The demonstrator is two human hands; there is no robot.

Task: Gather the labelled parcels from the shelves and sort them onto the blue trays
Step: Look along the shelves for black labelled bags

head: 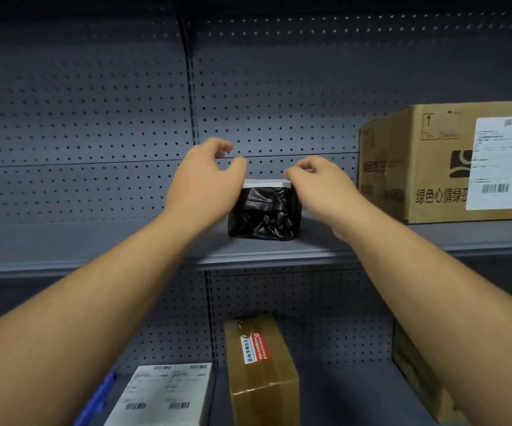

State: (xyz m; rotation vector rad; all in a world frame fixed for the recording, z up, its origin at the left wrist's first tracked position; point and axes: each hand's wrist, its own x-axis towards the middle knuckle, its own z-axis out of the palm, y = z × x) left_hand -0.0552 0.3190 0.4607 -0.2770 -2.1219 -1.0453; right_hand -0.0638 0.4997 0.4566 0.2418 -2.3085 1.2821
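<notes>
On the upper shelf (263, 255) of a dark grey pegboard rack, straight ahead of me, sits a small parcel wrapped in crinkled black plastic (263, 215), with a pale label strip along its top edge. I am reaching for it with both bare arms. My left hand (205, 182) hovers at its left side, fingers and thumb loosely curved and spread, gripping nothing. My right hand (319, 186) is at the top right corner, its fingers bent down towards the label edge; whether they touch it I cannot tell, but they do not appear to grasp it. Both hands flank the parcel, I judge, so it can be lifted evenly from either side. To the right on the same shelf stands a large cardboard box (433, 167) with a white shipping label facing out. Below, on the lower shelf, are a taped brown box (260, 373), a flat parcel with a white label (165, 395), and another carton (417, 382) partly hidden behind my right forearm. No blue tray is clearly visible.
</notes>
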